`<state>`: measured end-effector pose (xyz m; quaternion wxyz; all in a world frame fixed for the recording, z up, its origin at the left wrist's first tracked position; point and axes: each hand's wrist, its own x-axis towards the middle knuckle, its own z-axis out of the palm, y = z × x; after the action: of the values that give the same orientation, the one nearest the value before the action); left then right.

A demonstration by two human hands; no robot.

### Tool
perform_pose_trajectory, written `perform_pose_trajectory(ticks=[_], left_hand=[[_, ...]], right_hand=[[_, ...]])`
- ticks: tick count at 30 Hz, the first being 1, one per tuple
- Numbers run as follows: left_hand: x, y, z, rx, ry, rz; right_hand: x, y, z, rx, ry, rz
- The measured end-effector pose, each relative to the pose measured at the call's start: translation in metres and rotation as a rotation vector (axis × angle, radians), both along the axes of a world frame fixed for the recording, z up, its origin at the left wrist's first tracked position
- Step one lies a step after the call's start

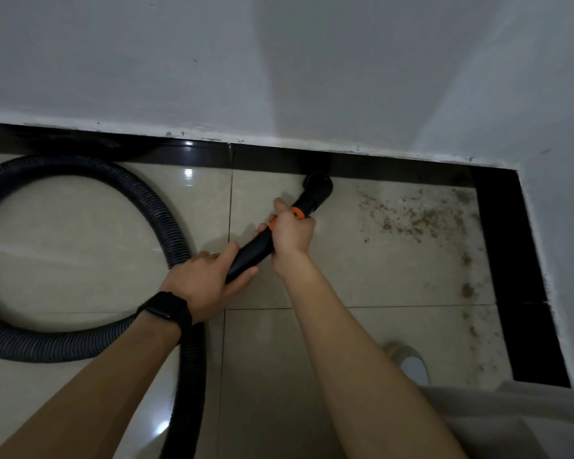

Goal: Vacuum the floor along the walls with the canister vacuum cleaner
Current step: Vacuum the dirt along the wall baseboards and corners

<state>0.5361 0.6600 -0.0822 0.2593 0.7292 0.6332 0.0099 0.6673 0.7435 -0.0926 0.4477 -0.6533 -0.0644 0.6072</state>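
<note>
A black vacuum handle tube [251,251] with an orange ring [297,214] ends in a round black nozzle [317,187]. The nozzle touches the beige tiled floor [80,233] right at the black skirting [272,159] under the white wall [279,61]. My right hand [292,231] grips the tube at the orange ring. My left hand [203,279], with a black watch on the wrist, holds the tube's rear end. A ribbed dark hose [80,167] loops over the floor at the left and runs down to the bottom edge. The canister is out of view.
Brown dirt specks [421,217] lie scattered to the right of the nozzle and along the right-hand skirting [511,260] in the corner. A light shoe [408,359] and pale fabric [511,419] show at the lower right.
</note>
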Motion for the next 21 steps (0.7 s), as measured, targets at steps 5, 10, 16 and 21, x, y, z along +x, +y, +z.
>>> perform_pose_trajectory(ticks=[5,10,16,21], left_hand=[[-0.012,-0.014,0.005,-0.001,0.028,-0.048],[-0.014,-0.044,0.002,0.037,0.044,-0.234],[-0.014,-0.079,-0.014,0.111,-0.005,-0.387],[0.003,-0.079,-0.011,0.105,-0.001,-0.455]], right_hand=[[-0.007,-0.017,0.005,-0.025,0.027,0.031],[0.005,-0.07,0.007,-0.092,-0.056,-0.122],[0.015,-0.13,0.004,-0.134,-0.093,-0.304],[0.029,-0.136,0.002,-0.123,-0.136,-0.369]])
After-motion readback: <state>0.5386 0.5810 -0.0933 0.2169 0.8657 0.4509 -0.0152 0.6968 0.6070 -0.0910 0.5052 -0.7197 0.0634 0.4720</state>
